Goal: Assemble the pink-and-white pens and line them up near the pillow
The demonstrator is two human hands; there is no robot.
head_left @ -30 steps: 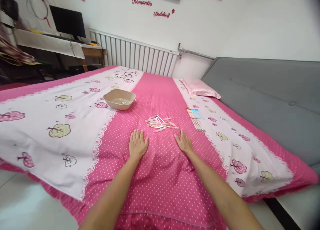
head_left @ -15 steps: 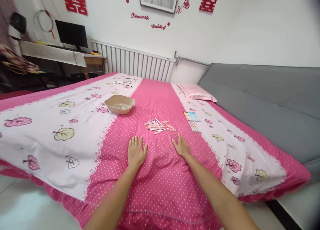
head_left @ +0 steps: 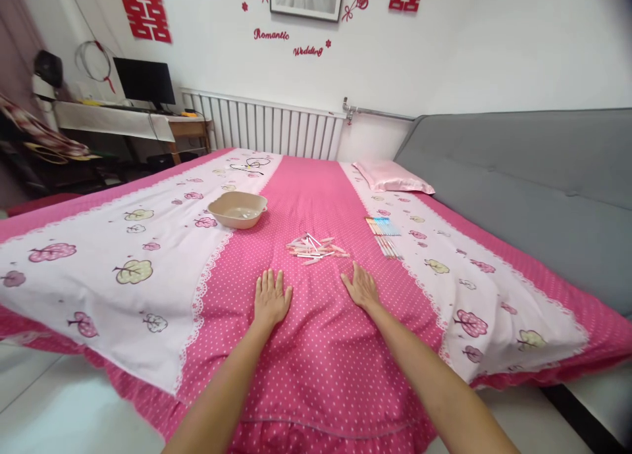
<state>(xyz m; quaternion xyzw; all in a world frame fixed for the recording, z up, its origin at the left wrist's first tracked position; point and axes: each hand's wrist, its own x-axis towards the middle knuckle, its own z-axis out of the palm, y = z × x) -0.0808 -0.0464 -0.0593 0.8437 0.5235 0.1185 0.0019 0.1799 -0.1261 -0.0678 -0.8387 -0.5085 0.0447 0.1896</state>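
Both hands rest palm down on the pink dotted bedspread [head_left: 316, 349], holding nothing. My left hand [head_left: 271, 297] lies with its fingers stretched out, just in front of a loose pile of slim pinkish-white sticks, perhaps pens [head_left: 316, 247]. On the pile's near right side is my right hand [head_left: 361, 285], flat with the thumb apart. Further right, a row of slim orange-and-blue pens [head_left: 383, 226] lies side by side, with a row of pale, reddish ones [head_left: 389, 247] nearer me. A beige basin [head_left: 237, 210] stands beyond my left hand; something clear and small shows inside.
A thin black cable [head_left: 254, 166] lies coiled at the bed's far left. The pink pillow [head_left: 392, 176] rests against the grey headboard [head_left: 523, 177] on the right. Behind the bed are a white radiator [head_left: 266, 125] and a desk with a monitor [head_left: 144, 82].
The view has tilted and shifted slightly. Both hands stay flat in the same places on the bedspread, and the pile, rows and basin have not moved.
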